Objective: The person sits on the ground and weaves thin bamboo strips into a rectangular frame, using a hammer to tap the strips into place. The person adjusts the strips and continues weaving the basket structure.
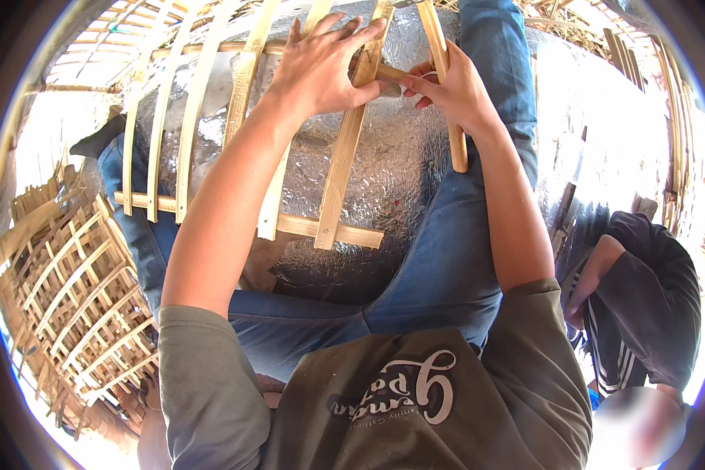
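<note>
A slatted frame of pale bamboo or wood strips [338,176] lies over my legs and a silver sheet. My left hand [313,70] spreads its fingers across the frame's rightmost long slat, with the thumb near the far crosspiece [389,72]. Close beside that crosspiece's end, my right hand [454,90] has its thumb and fingers pinched together; what the tips hold is too small to make out. A hammer with a wooden handle [457,149] runs through the right hand, partly hidden by it. Its metal head shows only at the top edge.
The shiny silver sheet [399,149] spreads beneath the frame between my jeans-covered legs. On the left stands a woven bamboo lattice [82,301]. A person in dark clothes [642,290] crouches at the lower right. Bamboo strips [670,117] line the far right side.
</note>
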